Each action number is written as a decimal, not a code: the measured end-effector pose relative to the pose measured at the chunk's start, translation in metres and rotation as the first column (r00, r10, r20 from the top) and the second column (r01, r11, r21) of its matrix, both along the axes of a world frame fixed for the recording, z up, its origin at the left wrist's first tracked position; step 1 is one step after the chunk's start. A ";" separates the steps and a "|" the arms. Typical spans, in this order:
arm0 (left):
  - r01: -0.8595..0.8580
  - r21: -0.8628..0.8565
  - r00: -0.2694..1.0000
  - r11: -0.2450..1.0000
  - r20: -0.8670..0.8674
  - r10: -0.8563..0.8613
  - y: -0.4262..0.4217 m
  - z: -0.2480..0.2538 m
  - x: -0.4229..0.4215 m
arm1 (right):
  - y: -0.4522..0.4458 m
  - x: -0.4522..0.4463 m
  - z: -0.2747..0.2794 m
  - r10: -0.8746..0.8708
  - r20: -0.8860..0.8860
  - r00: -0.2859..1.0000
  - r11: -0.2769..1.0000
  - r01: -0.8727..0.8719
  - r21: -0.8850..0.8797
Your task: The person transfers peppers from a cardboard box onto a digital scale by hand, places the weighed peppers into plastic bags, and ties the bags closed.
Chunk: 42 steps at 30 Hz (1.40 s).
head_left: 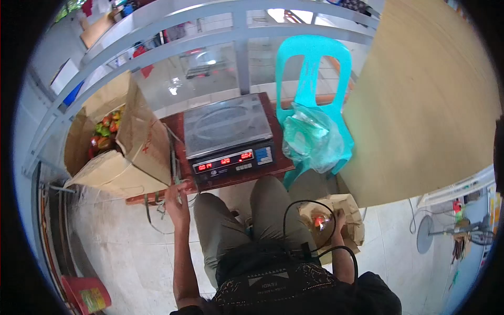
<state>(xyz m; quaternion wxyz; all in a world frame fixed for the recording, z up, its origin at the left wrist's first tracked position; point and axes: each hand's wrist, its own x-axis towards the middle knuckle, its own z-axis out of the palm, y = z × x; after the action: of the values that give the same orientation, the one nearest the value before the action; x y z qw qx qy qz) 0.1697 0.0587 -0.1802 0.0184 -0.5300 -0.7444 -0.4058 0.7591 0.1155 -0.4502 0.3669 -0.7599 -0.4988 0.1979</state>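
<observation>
My left hand (pixel 176 199) is at the front left corner of the dark red table (pixel 273 169), beside a cardboard box (pixel 147 144). Its fingers look stretched out near thin straps, with nothing clearly held. Tomatoes (pixel 109 124), red, orange and green, lie inside the box. On the table stands a digital scale (pixel 228 128) with lit red digits and a bare metal plate. Low on my right, my right hand (pixel 340 219) grips the side of a brown paper bag (pixel 355 212). A red, round item (pixel 319 221) shows inside; its kind is unclear.
A turquoise plastic chair (pixel 342 100) bears clear and green plastic bags (pixel 312 137). A large curved wooden panel (pixel 420 105) stands to the right. Grey railings (pixel 240 47) run behind the table. A red bin (pixel 86 294) and a fan (pixel 426 233) stand at the sides.
</observation>
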 end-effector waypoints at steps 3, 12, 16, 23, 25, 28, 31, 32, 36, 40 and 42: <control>0.049 -0.101 0.999 0.994 0.026 -0.047 -0.004 -0.060 0.018 | 0.038 -0.039 0.110 0.081 -0.032 0.996 0.990 -0.076 0.118; -0.001 -0.218 1.000 0.976 -0.020 -0.003 -0.005 -0.098 0.035 | 0.192 -0.182 0.186 0.654 0.160 0.740 0.681 -0.667 0.303; -0.024 -0.234 1.000 0.972 0.002 0.025 -0.005 -0.095 0.037 | 0.265 -0.198 0.106 0.581 0.424 0.695 0.717 -0.683 0.136; -0.016 -0.261 1.000 0.965 0.017 0.021 0.003 -0.088 0.042 | 0.295 -0.193 0.073 0.591 0.316 0.742 0.805 -0.567 -0.175; -0.010 -0.295 0.999 0.956 0.029 0.019 0.005 -0.087 0.043 | 0.315 -0.189 0.043 0.598 0.368 0.712 0.800 -0.554 -0.230; -0.010 -0.331 0.999 0.944 0.040 0.025 0.008 -0.085 0.043 | 0.313 -0.196 0.053 0.572 0.405 0.713 0.819 -0.525 -0.233; -0.022 -0.330 0.999 0.944 0.032 0.035 0.010 -0.083 0.045 | 0.323 -0.208 0.045 0.346 0.356 0.868 0.938 -0.329 -0.109; -0.028 -0.336 0.999 0.941 0.029 0.039 0.010 -0.081 0.046 | 0.329 -0.209 0.032 0.232 0.319 0.919 0.972 -0.225 -0.059; -0.024 -0.336 0.999 0.942 0.031 0.037 0.011 -0.084 0.045 | 0.329 -0.202 0.021 0.236 0.489 0.840 0.940 -0.324 0.102; -0.024 -0.328 0.999 0.944 0.027 0.035 0.013 -0.084 0.046 | 0.331 -0.189 0.054 0.468 0.452 0.759 0.876 -0.466 -0.125; -0.029 -0.314 0.999 0.949 0.005 0.032 0.012 -0.090 0.043 | 0.333 -0.184 0.072 0.550 0.460 0.697 0.824 -0.544 -0.160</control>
<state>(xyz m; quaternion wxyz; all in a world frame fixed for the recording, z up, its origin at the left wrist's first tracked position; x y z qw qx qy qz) 0.2130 0.0702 -0.2699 -0.0635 -0.5127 -0.8075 -0.2845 0.5751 0.4487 -0.3785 0.1493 -0.6040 -0.7761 0.1031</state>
